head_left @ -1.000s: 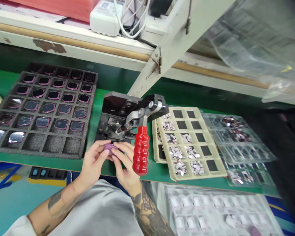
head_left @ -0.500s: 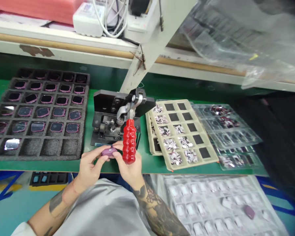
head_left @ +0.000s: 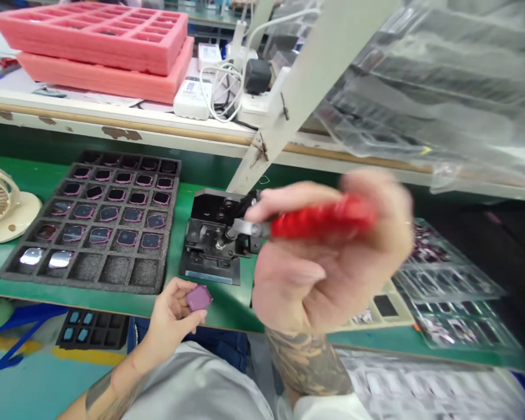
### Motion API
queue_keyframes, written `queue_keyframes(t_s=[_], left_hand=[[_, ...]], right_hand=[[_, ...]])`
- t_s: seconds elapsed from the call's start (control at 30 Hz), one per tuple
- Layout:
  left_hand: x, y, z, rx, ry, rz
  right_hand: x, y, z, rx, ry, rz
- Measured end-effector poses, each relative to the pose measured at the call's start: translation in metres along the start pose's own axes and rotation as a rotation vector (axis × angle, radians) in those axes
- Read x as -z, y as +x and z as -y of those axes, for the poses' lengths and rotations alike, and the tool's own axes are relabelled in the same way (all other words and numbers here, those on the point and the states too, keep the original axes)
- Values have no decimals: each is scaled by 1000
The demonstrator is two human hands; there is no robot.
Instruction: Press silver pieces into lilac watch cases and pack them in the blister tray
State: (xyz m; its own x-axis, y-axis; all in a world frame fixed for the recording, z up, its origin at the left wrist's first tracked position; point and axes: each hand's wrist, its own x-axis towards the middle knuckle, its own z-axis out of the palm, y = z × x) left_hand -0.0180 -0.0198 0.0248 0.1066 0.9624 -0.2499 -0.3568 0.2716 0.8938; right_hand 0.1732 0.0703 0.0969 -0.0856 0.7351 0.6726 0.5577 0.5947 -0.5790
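My left hand (head_left: 177, 312) pinches a purple watch case (head_left: 199, 298) by its edge, fingers closed, just in front of the bench's near edge. A black toggle-clamp fixture (head_left: 214, 239) stands on the bench beyond it. My right hand (head_left: 328, 262), raised and blurred by motion, curls round the clamp's red ribbed handle (head_left: 324, 220), which now points out to the right. Left of the fixture lies a grey foam tray (head_left: 153, 277) with rows of dark-screened watch cases in purple frames; several front pockets hold nothing.
A cream fan (head_left: 9, 204) stands at the far left. Clear trays of small parts (head_left: 446, 280) and a beige compartment tray (head_left: 396, 315) lie to the right, partly behind my hand. A slanted white post (head_left: 289, 111) rises behind the fixture; pink foam trays (head_left: 100, 52) sit on the shelf.
My right hand has left the watch case and taken the red handle, swinging it from pointing toward me to upward and right. My left hand keeps the case, lower now. The view has shifted up.
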Motion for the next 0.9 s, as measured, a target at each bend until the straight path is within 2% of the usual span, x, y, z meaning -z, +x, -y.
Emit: queue_keyframes(t_s=[0.07, 0.13, 0.23, 0.33, 0.47, 0.57, 0.7, 0.8, 0.9], left_hand=[[2, -2, -3, 1, -41, 45], [7, -6, -9, -63, 29, 62], [19, -10, -20, -276, 301, 17], [28, -6, -29, -470, 544, 12], [32, 10, -33, -569, 703, 57], [29, 18, -34, -567, 752, 96], [27, 19, -39, -576, 866, 91], [22, 23, -37, -672, 1136, 35], [10, 39, -29, -711, 1429, 20]], right_hand=[[-2, -13, 0, -46, 31, -1], [-4, -33, 1, -99, 50, -4], [-9, -69, 3, -172, 88, 5], [-19, -94, -5, -147, 63, 140], [-38, -94, -31, -114, -166, 384], [-50, -81, -48, -159, -231, 471], [-47, -75, -47, -199, -160, 420], [-31, -88, -31, -259, -53, 328], [-12, -107, -16, -329, 27, 247]])
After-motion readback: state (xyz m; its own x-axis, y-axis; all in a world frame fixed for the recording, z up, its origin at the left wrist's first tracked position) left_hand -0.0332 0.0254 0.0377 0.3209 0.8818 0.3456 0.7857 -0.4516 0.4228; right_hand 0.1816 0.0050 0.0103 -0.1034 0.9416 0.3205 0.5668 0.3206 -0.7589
